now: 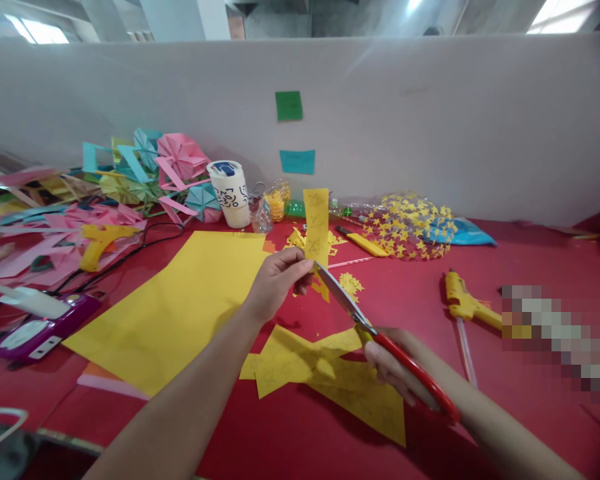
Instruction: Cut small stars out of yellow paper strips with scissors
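My left hand (275, 283) pinches the lower end of a yellow paper strip (317, 223) that stands upright and has stars drawn on it. In my right hand (393, 360) are red-handled scissors (353, 310), their blade tips at the strip's bottom beside my left fingertips. The blades look nearly closed; whether paper lies between them I cannot tell. Below my hands, several yellow paper pieces (293, 360) with faint drawn stars overlap on the red table (260, 440). Small cut yellow stars (351, 286) lie in a pile just beyond the scissors.
A large yellow sheet (195, 300) lies at left, near a purple power strip (43, 333) and a yellow glue gun (103, 243). Another glue gun (463, 300) is at right. Behind are a white cup (233, 197), a yellow cutter knife (365, 243) and a star-covered ball (410, 225).
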Demonstrator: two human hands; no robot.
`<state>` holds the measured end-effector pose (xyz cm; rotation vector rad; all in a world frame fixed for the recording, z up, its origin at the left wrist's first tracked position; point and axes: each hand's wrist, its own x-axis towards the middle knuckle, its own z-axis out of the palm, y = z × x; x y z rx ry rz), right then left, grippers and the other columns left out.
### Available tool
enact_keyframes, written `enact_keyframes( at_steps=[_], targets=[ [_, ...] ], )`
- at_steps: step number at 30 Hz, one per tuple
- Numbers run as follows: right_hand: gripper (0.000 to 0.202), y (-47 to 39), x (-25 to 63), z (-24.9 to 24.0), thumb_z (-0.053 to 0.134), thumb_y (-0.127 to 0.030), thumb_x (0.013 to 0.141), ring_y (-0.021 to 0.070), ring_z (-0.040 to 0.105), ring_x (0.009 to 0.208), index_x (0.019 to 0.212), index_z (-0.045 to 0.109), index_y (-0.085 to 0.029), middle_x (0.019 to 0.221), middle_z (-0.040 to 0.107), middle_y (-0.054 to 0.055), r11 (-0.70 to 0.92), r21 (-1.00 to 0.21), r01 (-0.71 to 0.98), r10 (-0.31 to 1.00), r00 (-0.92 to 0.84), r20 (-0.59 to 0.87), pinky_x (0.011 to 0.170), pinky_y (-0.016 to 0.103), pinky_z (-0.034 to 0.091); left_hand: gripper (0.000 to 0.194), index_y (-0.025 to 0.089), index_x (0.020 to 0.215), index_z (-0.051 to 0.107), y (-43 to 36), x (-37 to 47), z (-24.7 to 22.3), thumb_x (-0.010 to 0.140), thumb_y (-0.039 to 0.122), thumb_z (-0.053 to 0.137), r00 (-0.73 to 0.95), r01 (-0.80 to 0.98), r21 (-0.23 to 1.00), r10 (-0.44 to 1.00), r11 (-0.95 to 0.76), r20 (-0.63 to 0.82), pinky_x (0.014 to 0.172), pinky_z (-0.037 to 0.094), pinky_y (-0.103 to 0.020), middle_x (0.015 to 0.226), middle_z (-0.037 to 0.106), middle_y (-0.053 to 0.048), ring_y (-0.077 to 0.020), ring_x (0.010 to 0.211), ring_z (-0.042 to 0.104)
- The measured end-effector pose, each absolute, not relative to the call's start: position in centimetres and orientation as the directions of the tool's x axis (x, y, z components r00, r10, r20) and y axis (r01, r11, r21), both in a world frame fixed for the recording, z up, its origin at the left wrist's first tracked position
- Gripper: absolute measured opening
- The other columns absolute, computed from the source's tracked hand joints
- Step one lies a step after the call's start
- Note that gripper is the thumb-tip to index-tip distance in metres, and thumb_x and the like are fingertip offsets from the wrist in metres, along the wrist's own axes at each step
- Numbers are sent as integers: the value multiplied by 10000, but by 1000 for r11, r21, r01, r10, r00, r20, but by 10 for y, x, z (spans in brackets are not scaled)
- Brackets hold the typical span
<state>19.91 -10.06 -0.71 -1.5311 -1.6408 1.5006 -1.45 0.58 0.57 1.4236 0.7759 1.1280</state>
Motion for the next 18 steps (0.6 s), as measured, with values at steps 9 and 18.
enact_keyframes(
  at_steps=[9, 18],
  targets=[
    [564, -101, 204, -22, 389, -726, 839, 50, 377, 329, 698, 464, -185, 463, 432, -69, -128, -924, 360, 907, -333, -256, 353, 171, 275, 185, 165, 677, 575, -2, -4, 0, 841, 251, 564, 297, -242, 958, 929, -152, 222, 496, 411, -204, 592, 581, 25, -76, 503, 520],
    [588, -99, 199, -20, 494, -775, 722, 62, 402, 278, 677, 478, -189, 477, 495, -40, -320, -893, 316, 864, -290, -412, 270, 164, 258, 194, 162, 668, 558, -2, -1, -3, 841, 247, 569, 291, -299, 945, 930, -132, 223, 492, 399, -203, 581, 585, 25, -75, 499, 515]
  ],
)
